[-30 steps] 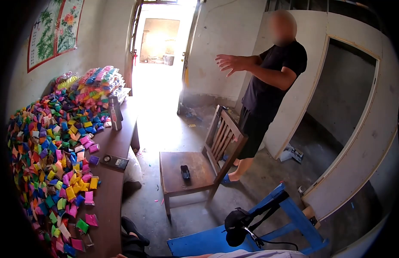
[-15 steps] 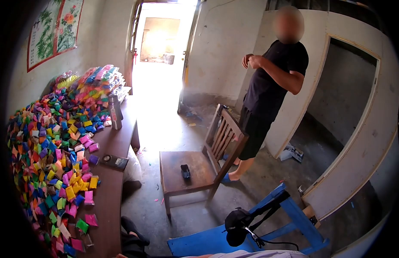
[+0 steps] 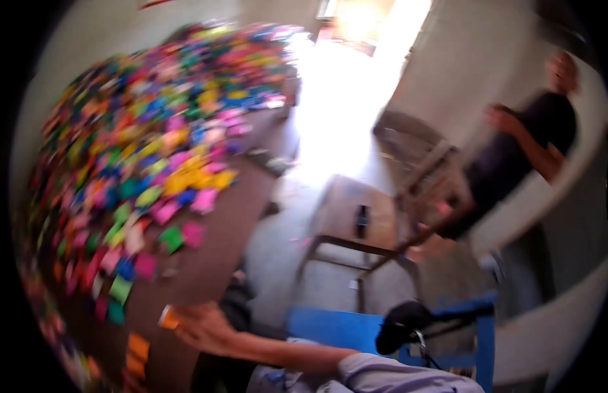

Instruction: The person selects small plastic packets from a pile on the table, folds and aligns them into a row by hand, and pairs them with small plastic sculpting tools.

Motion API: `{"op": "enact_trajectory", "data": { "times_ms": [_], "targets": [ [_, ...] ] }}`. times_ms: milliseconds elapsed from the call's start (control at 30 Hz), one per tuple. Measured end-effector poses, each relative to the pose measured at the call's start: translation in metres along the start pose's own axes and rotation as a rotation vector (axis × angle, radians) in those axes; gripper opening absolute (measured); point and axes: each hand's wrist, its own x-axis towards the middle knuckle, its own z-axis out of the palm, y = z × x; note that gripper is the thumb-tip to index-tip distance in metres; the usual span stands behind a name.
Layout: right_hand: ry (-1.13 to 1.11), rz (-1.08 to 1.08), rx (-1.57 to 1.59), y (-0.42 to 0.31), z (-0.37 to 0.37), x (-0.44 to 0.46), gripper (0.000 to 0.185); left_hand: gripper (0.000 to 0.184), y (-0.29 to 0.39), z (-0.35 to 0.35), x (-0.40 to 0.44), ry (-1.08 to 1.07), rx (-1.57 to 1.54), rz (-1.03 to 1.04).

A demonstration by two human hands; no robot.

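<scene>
My right hand reaches in over the brown table, its fingers closed on a small orange item with a pale edge. Further down lie orange packets. Just below them, at the bottom edge, a blurred skin-toned shape may be my left hand; its fingers cannot be made out. A large heap of small colourful packets covers the far and left parts of the table. Green and pink packets lie nearest my right hand. Motion blurs the view.
A wooden chair bears a small black object. A blue bench with a black bag is beside me. Another person stands behind the chair, forearms raised. A bright doorway is at the back.
The view has swung left and down, so the room appears shifted right. My right hand and forearm have come into view with the orange item. The other person's arms were lowered from their outstretched position.
</scene>
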Motion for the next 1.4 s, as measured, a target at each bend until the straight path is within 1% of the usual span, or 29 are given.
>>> {"op": "enact_trajectory", "data": {
  "times_ms": [67,100,133,167,200,233,267,333,367,400,433,533,567,600,633,667,733,867,933,1067,1133,1233,1400],
  "targets": [
    [-0.173,0.093,-0.027,-0.023,-0.026,0.015,0.039,0.03,-0.014,0.01,-0.006,0.002,-0.059,-0.067],
    [-0.142,0.043,0.028,-0.03,-0.03,0.018,0.035,0.029,-0.02,0.01,-0.012,0.037,-0.042,-0.067],
    [-0.008,-0.104,-0.007,-0.027,-0.015,0.018,0.032,0.032,0.052,-0.015,-0.007,-0.055,0.07,-0.13],
    [0.015,-0.145,0.028,-0.031,-0.014,0.023,0.033,0.03,0.052,-0.013,-0.008,0.034,0.132,-0.133],
    [0.051,-0.172,0.044,-0.03,-0.006,0.026,0.035,0.023,0.043,-0.009,-0.009,0.068,0.055,-0.096],
    [0.013,-0.187,0.084,-0.035,-0.002,0.028,0.035,0.017,0.03,-0.009,-0.01,0.025,-0.077,-0.205],
    [0.002,-0.206,0.063,-0.038,-0.001,0.034,0.037,0.017,0.026,-0.009,-0.007,0.052,-0.061,-0.225],
    [-0.024,-0.22,0.038,-0.044,0.006,0.043,0.039,0.013,0.023,-0.008,-0.009,0.004,-0.069,-0.2],
    [-0.072,-0.173,0.054,-0.045,0.01,0.048,0.039,0.012,0.031,-0.01,-0.007,-0.017,-0.111,-0.26],
    [-0.125,-0.11,0.073,-0.048,0.012,0.041,0.039,0.012,0.035,-0.017,-0.011,-0.034,-0.088,-0.281],
    [-0.143,-0.101,0.08,-0.051,0.017,0.037,0.039,0.012,0.037,-0.021,-0.01,-0.042,-0.099,-0.277],
    [-0.073,-0.221,-0.016,-0.055,0.029,0.056,0.037,0.01,0.04,-0.014,-0.002,-0.007,-0.128,-0.261],
    [-0.076,-0.223,-0.013,-0.057,0.034,0.059,0.037,0.01,0.041,-0.014,-0.002,-0.023,-0.147,-0.29],
    [-0.101,-0.217,-0.039,-0.06,0.038,0.059,0.038,0.01,0.039,-0.016,-0.003,-0.042,-0.164,-0.322],
    [-0.127,-0.213,-0.066,-0.061,0.042,0.059,0.039,0.009,0.034,-0.013,-0.005,-0.024,-0.149,-0.284],
    [-0.134,-0.211,-0.067,-0.062,0.045,0.058,0.039,0.009,0.031,-0.012,-0.006,-0.027,-0.146,-0.291],
    [-0.187,-0.25,-0.158,-0.066,0.049,0.058,0.042,0.014,0.029,-0.01,-0.006,-0.003,-0.174,-0.235],
    [-0.211,-0.245,-0.152,-0.075,0.042,0.056,0.043,0.013,0.032,-0.012,-0.007,-0.018,-0.187,-0.272],
    [-0.216,-0.258,-0.095,-0.073,0.04,0.056,0.038,0.012,0.031,-0.011,-0.006,-0.017,-0.217,-0.255],
    [-0.236,-0.257,-0.08,-0.069,0.041,0.055,0.035,0.012,0.031,-0.011,-0.005,-0.025,-0.204,-0.26],
    [-0.233,-0.254,-0.038,-0.067,0.043,0.054,0.034,0.012,0.034,-0.012,-0.005,-0.027,-0.234,-0.295],
    [-0.22,-0.253,-0.039,-0.069,0.043,0.056,0.034,0.01,0.039,-0.014,-0.003,-0.036,-0.244,-0.34],
    [-0.221,-0.25,-0.082,-0.07,0.044,0.056,0.034,0.011,0.041,-0.014,-0.003,-0.03,-0.233,-0.312]
  ]
}}
